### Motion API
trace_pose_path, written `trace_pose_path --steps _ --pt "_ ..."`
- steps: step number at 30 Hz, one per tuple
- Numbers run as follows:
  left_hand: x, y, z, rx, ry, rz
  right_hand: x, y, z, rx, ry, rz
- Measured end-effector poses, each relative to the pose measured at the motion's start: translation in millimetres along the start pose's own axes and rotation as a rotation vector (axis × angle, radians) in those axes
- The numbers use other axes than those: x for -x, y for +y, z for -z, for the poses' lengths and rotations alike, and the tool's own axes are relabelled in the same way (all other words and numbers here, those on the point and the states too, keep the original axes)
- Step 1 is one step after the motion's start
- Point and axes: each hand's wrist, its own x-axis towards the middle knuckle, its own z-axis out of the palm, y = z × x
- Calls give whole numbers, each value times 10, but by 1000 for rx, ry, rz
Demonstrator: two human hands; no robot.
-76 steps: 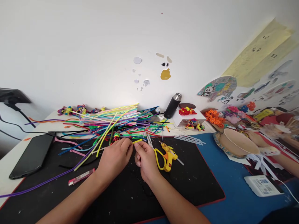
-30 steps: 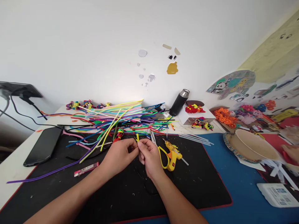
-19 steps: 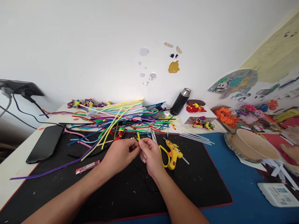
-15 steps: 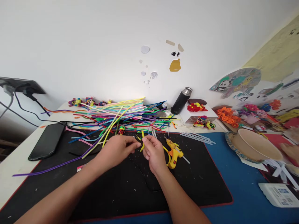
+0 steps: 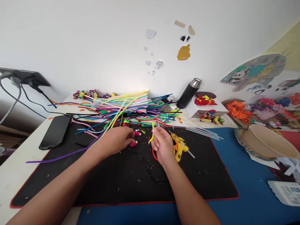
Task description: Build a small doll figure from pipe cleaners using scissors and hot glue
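A short yellow pipe cleaner piece (image 5: 152, 135) is pinched between the thumb and fingers of my right hand (image 5: 163, 145). My left hand (image 5: 118, 139) is low over the black mat, with its curled fingertips beside two small magenta pieces with pale ends, the upper one (image 5: 137, 133) and the lower one (image 5: 133, 143). Whether those fingertips hold anything is too small to tell. Just right of my right hand lies a yellow glue gun (image 5: 180, 147) with a clear stick in its back. Red-handled pliers or scissors (image 5: 154, 154) are partly hidden behind my right hand.
Behind my hands is a large heap of coloured pipe cleaners (image 5: 124, 107). A phone (image 5: 55, 132) lies at the left, and a black flask (image 5: 188, 93) leans near a white box (image 5: 203, 109). Clear glue sticks (image 5: 203, 133) and a round basket (image 5: 242, 143) are on the right.
My left hand has moved away from the yellow piece and down to the left, uncovering the magenta pieces. My right hand still holds the yellow piece. The whole view has shifted.
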Motion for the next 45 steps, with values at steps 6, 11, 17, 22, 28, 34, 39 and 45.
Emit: trace_pose_path --steps 6,11,17,22,28,34,39,45 --pt "-4 22 -147 -149 -44 -43 4 9 -15 7 -7 -5" --pt "-10 40 -222 -122 -63 -66 19 44 -33 18 -29 -17" --pt "-36 32 -170 -77 -119 -8 36 75 -18 65 -62 -29" --pt "-63 -38 -12 318 -61 119 53 68 -28 134 -117 -27" --pt "-59 -8 98 873 -4 133 115 44 -59 291 -234 -32" --pt "-63 28 156 986 -5 133 141 73 -48 373 -265 -14" --pt "-34 56 180 965 -50 138 129 82 -37 391 -262 -13" --pt "-7 95 214 982 -68 137 122 89 -30 406 -254 -15"
